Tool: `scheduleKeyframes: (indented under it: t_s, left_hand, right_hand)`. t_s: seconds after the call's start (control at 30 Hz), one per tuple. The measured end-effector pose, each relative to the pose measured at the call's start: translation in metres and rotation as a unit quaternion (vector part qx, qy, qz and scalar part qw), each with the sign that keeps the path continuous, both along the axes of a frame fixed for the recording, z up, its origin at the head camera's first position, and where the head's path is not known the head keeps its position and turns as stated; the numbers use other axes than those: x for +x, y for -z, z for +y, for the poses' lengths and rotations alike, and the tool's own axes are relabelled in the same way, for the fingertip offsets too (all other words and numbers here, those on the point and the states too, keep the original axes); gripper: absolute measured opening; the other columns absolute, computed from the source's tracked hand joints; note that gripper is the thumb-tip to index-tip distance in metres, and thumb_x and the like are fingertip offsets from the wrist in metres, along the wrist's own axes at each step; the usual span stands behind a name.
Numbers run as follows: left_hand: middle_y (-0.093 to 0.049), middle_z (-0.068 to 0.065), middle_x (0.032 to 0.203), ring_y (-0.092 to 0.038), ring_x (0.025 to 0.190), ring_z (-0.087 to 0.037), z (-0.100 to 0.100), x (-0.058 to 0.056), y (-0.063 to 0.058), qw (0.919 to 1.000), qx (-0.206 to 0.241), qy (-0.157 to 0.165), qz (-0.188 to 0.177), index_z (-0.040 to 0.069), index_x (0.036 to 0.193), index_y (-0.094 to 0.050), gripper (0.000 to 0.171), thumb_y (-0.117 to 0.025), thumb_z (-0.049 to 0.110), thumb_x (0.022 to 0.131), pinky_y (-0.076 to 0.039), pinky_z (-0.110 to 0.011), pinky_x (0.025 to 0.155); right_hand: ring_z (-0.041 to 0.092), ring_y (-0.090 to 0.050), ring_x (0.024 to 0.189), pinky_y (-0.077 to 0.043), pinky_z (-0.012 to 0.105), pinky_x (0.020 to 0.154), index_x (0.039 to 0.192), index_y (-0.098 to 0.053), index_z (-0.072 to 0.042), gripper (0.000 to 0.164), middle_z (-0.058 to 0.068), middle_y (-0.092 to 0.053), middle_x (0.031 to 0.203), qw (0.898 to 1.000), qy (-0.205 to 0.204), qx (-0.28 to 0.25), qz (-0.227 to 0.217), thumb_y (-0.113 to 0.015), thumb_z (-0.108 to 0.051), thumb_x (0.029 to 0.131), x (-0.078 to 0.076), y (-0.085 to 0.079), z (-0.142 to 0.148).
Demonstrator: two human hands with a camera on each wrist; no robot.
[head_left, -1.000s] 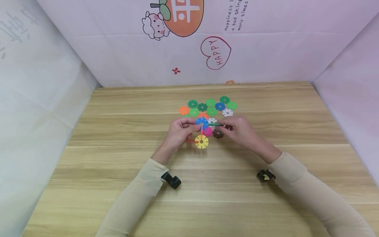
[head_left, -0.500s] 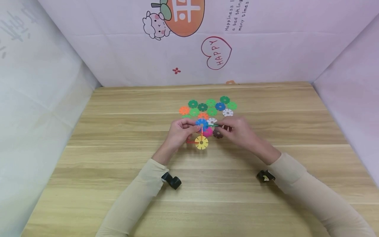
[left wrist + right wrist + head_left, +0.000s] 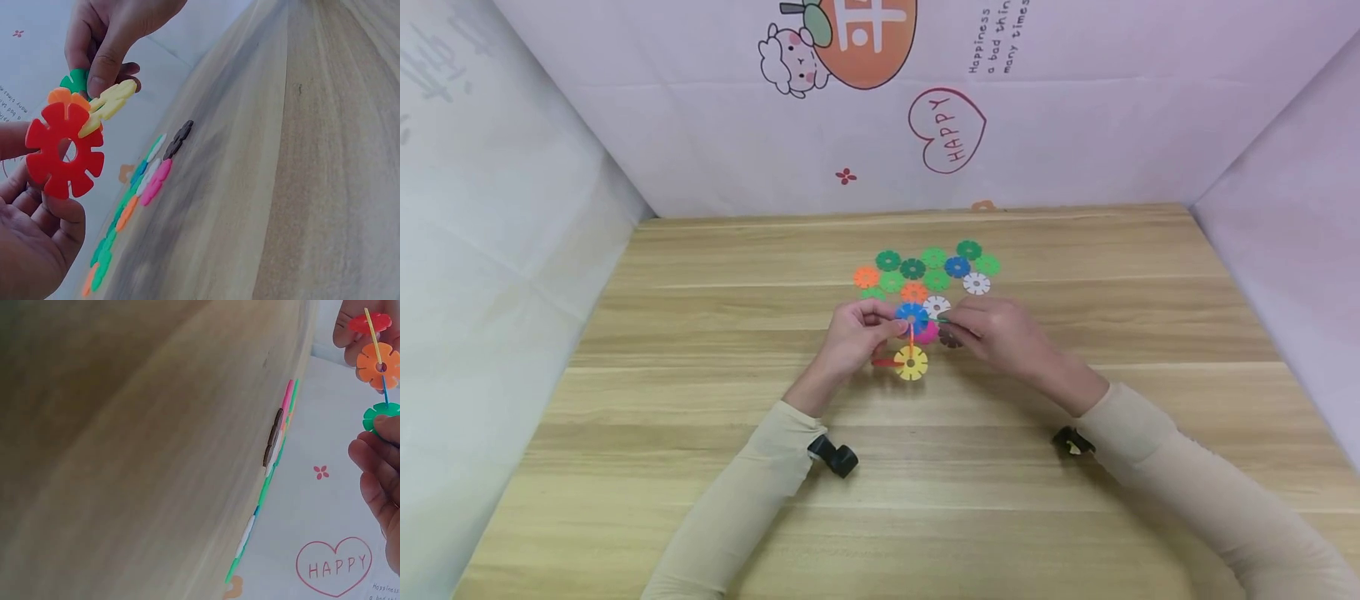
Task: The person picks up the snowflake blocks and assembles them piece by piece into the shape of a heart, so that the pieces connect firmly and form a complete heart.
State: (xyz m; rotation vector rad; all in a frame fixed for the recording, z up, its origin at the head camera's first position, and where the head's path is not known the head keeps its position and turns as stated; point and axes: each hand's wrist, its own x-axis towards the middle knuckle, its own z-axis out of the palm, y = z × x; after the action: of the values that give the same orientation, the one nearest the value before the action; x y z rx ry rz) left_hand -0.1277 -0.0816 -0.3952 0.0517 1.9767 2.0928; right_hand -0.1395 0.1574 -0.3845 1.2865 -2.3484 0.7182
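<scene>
In the head view my left hand [image 3: 850, 337] pinches a blue notched interlocking disc [image 3: 912, 308] between thumb and fingers. Joined to it is a short chain: an orange disc [image 3: 367, 361], a yellow disc [image 3: 911, 375] and a red disc [image 3: 45, 156]. The chain is held up off the table. From the other side my right hand [image 3: 1003, 333] grips a green disc [image 3: 375, 417] by thumb and fingertips. That disc stands edge-on at the blue one's right rim, and in the right wrist view the two meet.
Behind the hands, loose flat discs lie on the wooden table [image 3: 775, 517]: several green ones, an orange disc [image 3: 867, 277], a white disc [image 3: 977, 284], a pink disc [image 3: 929, 332] and a dark brown disc [image 3: 179, 139]. White printed cloth [image 3: 1075, 142] surrounds the table's back and sides.
My right hand has shifted slightly left, bringing the green disc closer against the blue one. The left hand and chain have stayed nearly in place, dipping a little.
</scene>
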Motion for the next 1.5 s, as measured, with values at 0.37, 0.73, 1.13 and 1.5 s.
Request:
scheduleKeyframes:
  t_s: [0.37, 0.73, 1.13, 1.5]
  left_hand:
    - [-0.067, -0.004, 0.074, -0.041, 0.053, -0.013, -0.003, 0.001, -0.008, 0.9990, -0.026, 0.023, 0.027, 0.000, 0.088, -0.067, 0.006, -0.073, -0.002, 0.089, -0.031, -0.021, 0.045]
    - [-0.067, -0.007, 0.073, -0.037, 0.051, -0.012, -0.008, -0.001, -0.011, 0.9990, -0.021, 0.035, 0.020, 0.000, 0.086, -0.068, 0.008, -0.071, -0.006, 0.090, -0.029, -0.021, 0.045]
    - [-0.071, -0.012, 0.078, -0.043, 0.054, -0.016, -0.018, -0.001, -0.004, 0.9983, -0.023, 0.053, 0.002, 0.001, 0.090, -0.071, 0.001, -0.072, 0.001, 0.091, -0.036, -0.024, 0.049]
    - [-0.061, -0.032, 0.085, -0.047, 0.058, -0.023, -0.016, -0.001, -0.001, 0.9940, -0.066, 0.077, 0.041, 0.004, 0.102, -0.073, 0.013, -0.072, 0.015, 0.095, -0.039, -0.028, 0.053]
  right_hand:
    - [0.014, -0.058, 0.064, -0.056, 0.031, 0.064, 0.097, -0.075, -0.001, 0.018, 0.002, -0.065, 0.074, 1.000, -0.006, 0.027, 0.001, -0.080, 0.005, 0.081, 0.002, -0.006, -0.004]
    - [0.015, -0.060, 0.064, -0.056, 0.031, 0.064, 0.092, -0.074, 0.000, 0.012, 0.003, -0.066, 0.075, 0.999, -0.030, 0.014, 0.004, -0.076, 0.008, 0.083, 0.001, -0.008, -0.009]
    - [0.015, -0.063, 0.071, -0.057, 0.029, 0.066, 0.097, -0.074, 0.002, 0.015, 0.006, -0.069, 0.085, 0.999, -0.015, 0.027, -0.028, -0.078, 0.005, 0.084, -0.001, -0.005, -0.015]
    - [0.011, -0.061, 0.072, -0.056, 0.024, 0.065, 0.099, -0.075, -0.001, 0.015, 0.005, -0.070, 0.089, 0.998, -0.037, 0.005, -0.048, -0.078, 0.003, 0.085, -0.005, -0.008, -0.013]
